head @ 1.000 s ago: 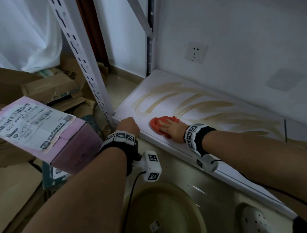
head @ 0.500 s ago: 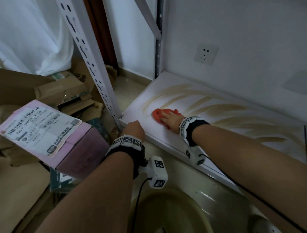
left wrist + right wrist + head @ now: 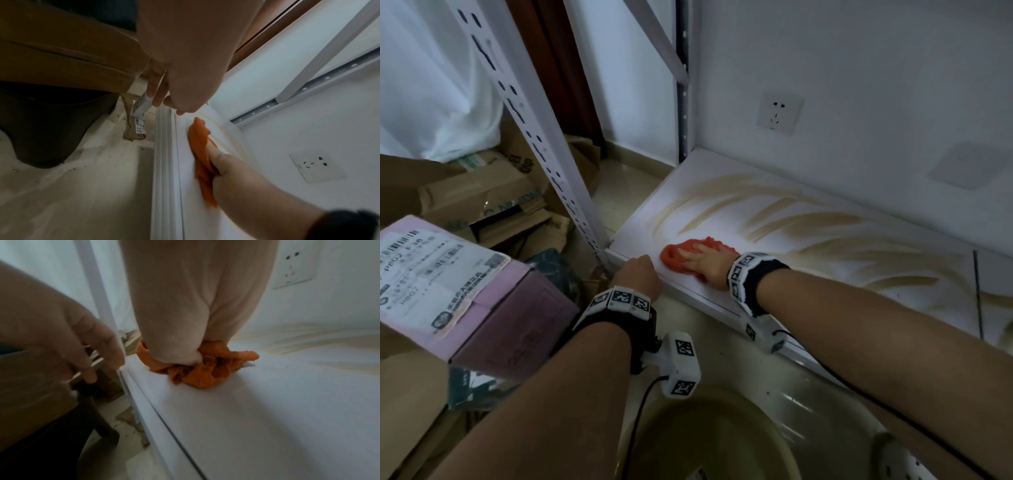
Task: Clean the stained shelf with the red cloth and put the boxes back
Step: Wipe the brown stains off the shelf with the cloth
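Observation:
The white shelf [image 3: 635, 236] carries long beige stain streaks [image 3: 808, 219] across its back half. My right hand [image 3: 702, 263] presses the red cloth [image 3: 678, 257] flat near the shelf's front left corner, fingers spread on top. In the right wrist view the cloth [image 3: 205, 371] is bunched under that hand [image 3: 185, 321]. My left hand [image 3: 640, 274] rests on the front edge beside the upright post, fingers relaxed and holding nothing. The same left hand [image 3: 96, 353] hangs beside the shelf edge. A pink box with a white label [image 3: 465, 291] sits at the left, off the shelf.
A perforated white upright post [image 3: 544, 154] stands at the shelf's left corner. Flattened cardboard boxes [image 3: 482, 192] are piled behind it on the floor. A wall socket [image 3: 779, 111] is above the shelf. A round basin [image 3: 722, 438] and a white slipper [image 3: 900, 462] lie below.
My right hand has slid the red cloth leftward along the shelf's front, closer to my left hand. The left hand has stayed at the corner.

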